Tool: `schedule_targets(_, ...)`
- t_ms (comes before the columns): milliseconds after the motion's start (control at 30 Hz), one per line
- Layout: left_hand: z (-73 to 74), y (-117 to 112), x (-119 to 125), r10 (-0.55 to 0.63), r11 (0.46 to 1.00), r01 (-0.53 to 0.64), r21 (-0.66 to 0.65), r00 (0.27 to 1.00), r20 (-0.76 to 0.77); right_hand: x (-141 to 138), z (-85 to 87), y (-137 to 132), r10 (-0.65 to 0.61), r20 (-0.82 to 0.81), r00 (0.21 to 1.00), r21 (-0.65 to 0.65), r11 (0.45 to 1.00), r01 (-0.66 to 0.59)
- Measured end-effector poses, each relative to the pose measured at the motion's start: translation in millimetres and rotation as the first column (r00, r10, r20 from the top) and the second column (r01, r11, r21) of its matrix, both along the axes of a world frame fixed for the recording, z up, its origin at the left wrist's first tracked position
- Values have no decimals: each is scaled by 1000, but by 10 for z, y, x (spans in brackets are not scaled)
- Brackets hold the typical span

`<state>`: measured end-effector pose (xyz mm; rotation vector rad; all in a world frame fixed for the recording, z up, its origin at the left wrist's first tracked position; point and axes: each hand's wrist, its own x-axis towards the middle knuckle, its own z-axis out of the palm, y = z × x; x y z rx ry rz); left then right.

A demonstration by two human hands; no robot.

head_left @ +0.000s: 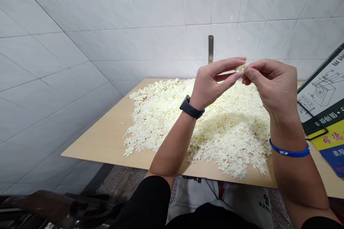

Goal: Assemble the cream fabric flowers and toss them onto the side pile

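Observation:
Both hands are raised above a wide heap of white-yellow artificial flower heads (161, 121). Between my left hand (215, 78) and my right hand (274, 82) is a small bunch of stacked flower heads (240, 68). The left thumb and fingers pinch it from one side, with the fingers stretched out long. My right thumb and forefinger press together at its other end, and petals show just below them. The exact number of flowers in the pinch is too small to tell.
The heap spreads over a light wooden board (99, 132) against a tiled wall (147, 46). A metal bracket (211, 48) is fixed to the wall behind. At the right stands a printed cardboard box (325, 96) with a black wire (319, 123) before it.

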<state>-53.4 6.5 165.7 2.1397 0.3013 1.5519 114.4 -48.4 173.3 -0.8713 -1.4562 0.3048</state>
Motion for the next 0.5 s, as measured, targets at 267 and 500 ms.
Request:
schedule_targets(267, -7, 18, -8, 46, 999, -46, 24, 998, -36, 8, 1, -7, -51, 15, 999, 20, 999, 50)
schedule_targets(500, 3, -11, 9, 27, 1000, -27, -1, 999, -35, -27, 37, -34, 25, -21, 999, 92, 995, -23)
